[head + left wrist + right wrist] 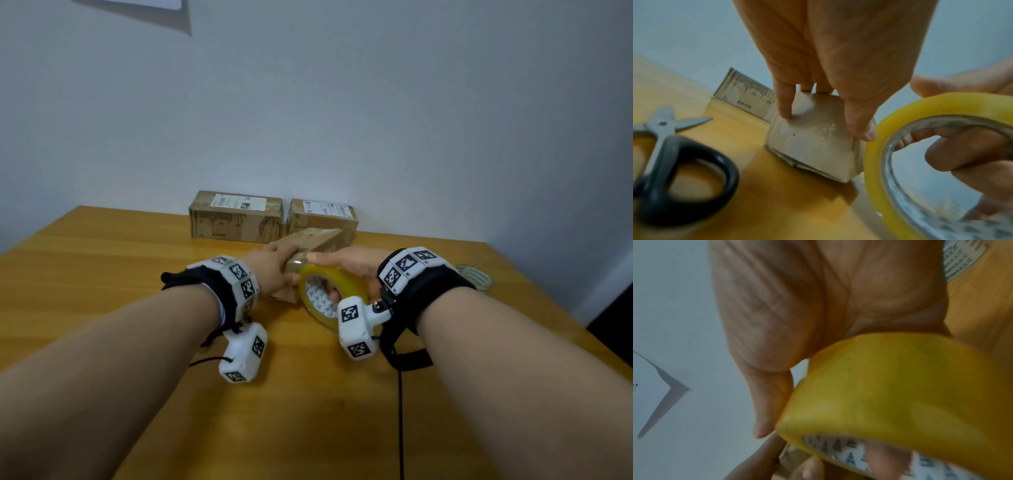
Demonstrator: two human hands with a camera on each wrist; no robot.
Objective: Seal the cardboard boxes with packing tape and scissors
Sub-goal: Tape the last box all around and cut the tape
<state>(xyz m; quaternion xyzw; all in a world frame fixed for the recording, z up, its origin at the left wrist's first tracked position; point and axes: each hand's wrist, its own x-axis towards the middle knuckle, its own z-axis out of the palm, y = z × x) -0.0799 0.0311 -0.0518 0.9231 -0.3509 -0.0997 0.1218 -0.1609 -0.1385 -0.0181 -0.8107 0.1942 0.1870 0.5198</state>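
Note:
A small cardboard box (315, 238) stands tilted on the wooden table, one lower edge down. My left hand (279, 260) grips it, fingers over the top and thumb on the right edge; in the left wrist view the box (813, 146) shows clear tape on its near face. My right hand (342, 263) holds a yellow tape roll (337, 279) upright against the box's right side, fingers through the core and thumb on the outside. The roll (890, 386) fills the right wrist view. Black-handled scissors (663, 146) lie on the table left of the box, blades slightly apart.
Two larger labelled cardboard boxes (236, 222) (322, 216) stand side by side against the wall behind the small one. A second tape roll (478, 277) lies flat near the table's right edge. A black cable (400, 411) hangs from my right wrist.

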